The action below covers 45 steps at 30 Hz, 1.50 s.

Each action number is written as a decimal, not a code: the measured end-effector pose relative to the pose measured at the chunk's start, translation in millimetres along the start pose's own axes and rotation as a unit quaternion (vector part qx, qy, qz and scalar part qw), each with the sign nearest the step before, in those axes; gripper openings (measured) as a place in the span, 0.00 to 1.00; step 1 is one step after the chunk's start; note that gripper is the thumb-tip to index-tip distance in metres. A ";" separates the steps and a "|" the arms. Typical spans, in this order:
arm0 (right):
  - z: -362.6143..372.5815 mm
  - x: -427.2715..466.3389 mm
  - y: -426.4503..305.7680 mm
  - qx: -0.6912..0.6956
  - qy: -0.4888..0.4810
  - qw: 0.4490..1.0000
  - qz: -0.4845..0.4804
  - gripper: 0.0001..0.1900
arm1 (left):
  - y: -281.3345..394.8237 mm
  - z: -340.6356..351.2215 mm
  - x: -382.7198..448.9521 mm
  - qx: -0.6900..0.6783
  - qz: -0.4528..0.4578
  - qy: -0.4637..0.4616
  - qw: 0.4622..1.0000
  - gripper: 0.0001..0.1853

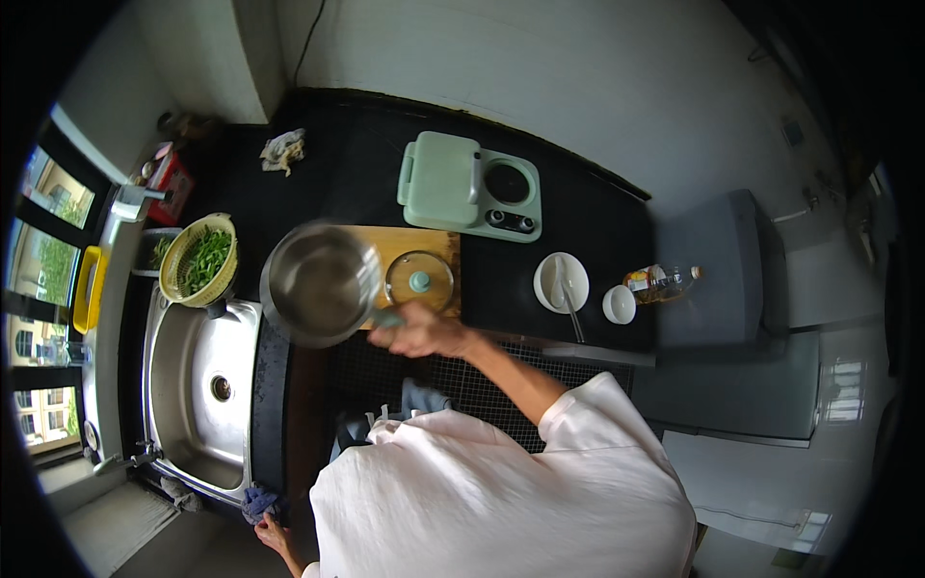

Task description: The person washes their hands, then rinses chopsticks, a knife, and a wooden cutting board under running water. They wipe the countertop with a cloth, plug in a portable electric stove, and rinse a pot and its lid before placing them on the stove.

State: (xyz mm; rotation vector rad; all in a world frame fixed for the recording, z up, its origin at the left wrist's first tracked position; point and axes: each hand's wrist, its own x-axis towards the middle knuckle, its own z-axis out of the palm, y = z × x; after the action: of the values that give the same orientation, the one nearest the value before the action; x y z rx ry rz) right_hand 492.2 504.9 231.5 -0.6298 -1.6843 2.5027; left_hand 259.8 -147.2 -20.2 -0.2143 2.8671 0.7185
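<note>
My right hand (415, 331) grips the pale green handle of a stainless steel pan (321, 284), which is blurred and held over the left part of a wooden cutting board (361, 237). A glass lid with a green knob (419, 282) lies on the board beside the pan. At the lower left, my left hand (272, 533) has its fingers on a bunched blue cloth (261, 504) at the corner of the stainless steel sink (202, 376).
Leafy greens fill a yellow colander (230, 249) by the sink. A green two-part electric cooker (470, 186) stands at the back. On the right are a bowl with spoons (561, 269), a small white bowl (619, 305) and an oil bottle (661, 282).
</note>
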 end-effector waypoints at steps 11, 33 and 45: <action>-236.2 -52.8 4.6 0.189 0.421 0.875 -0.148 0.16 | 39.4 -0.9 -54.1 0.086 -0.083 0.105 0.987 0.23; -319.4 -16.6 6.3 -0.226 0.470 0.831 0.192 0.36 | 2.9 32.2 -134.4 0.045 -0.154 -0.028 0.987 0.13; -206.5 -13.0 40.8 -0.520 0.468 0.714 -0.014 0.17 | 50.3 29.4 -120.8 -0.073 -0.177 -0.156 0.969 0.11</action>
State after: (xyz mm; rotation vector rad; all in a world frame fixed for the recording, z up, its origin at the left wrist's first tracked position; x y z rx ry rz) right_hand 586.5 665.6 132.7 -1.5062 -2.2610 0.5620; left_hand 372.3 -77.7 1.9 -0.5629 2.3920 0.8065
